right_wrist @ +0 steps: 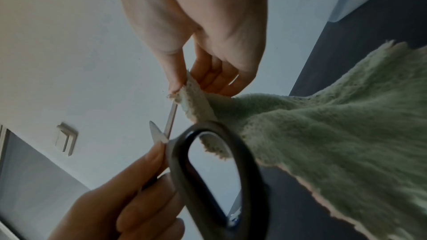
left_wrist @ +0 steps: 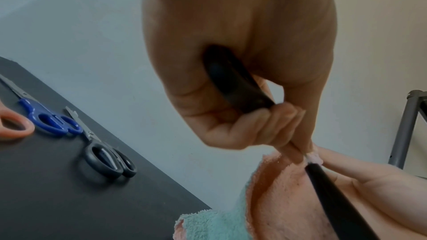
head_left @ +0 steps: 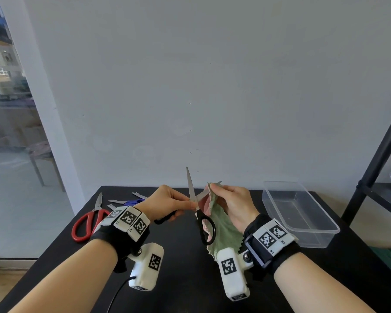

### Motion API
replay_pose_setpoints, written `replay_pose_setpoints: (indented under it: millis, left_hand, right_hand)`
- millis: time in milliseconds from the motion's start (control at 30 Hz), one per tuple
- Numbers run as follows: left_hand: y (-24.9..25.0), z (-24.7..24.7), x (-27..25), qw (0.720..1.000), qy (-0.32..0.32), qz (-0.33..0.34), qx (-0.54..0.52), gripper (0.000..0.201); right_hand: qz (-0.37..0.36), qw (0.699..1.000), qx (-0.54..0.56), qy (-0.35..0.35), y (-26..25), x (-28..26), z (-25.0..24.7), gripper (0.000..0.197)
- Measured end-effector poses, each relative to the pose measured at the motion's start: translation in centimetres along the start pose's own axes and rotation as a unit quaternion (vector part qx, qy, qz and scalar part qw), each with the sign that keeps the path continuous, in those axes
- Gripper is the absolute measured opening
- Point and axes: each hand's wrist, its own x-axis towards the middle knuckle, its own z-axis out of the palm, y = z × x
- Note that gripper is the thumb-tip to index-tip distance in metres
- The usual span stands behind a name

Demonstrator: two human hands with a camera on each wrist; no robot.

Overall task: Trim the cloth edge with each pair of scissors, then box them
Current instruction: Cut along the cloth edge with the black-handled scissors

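My left hand [head_left: 178,201] grips one handle of the black-handled scissors [head_left: 207,229], held above the black table [head_left: 183,279]. The blades are spread wide: one points up, the other angles toward the cloth. The second handle loop [right_wrist: 208,171] hangs free. My right hand [head_left: 219,192] pinches the top edge of the green cloth [head_left: 226,231] between thumb and fingers, right beside the blades. The cloth's pink underside [left_wrist: 277,189] faces the scissors. A clear plastic box [head_left: 298,213] stands on the table at the right, with nothing in it.
Red-handled scissors [head_left: 88,220], blue-handled scissors [head_left: 132,202] and a small black-handled pair [left_wrist: 108,160] lie on the table's far left. A black shelf frame [head_left: 375,172] stands to the right of the box. A white wall runs along the table's back edge.
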Motion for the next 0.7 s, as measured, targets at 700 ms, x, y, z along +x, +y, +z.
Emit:
replay_pose_setpoints:
  millis: [700]
  left_hand:
    - [-0.27,0.16,0.28,1.000,0.003,-0.008,-0.002,0.017]
  right_hand:
    - [-0.001,1.000,-0.020,0.022,-1.00,0.09,-0.46,0.012]
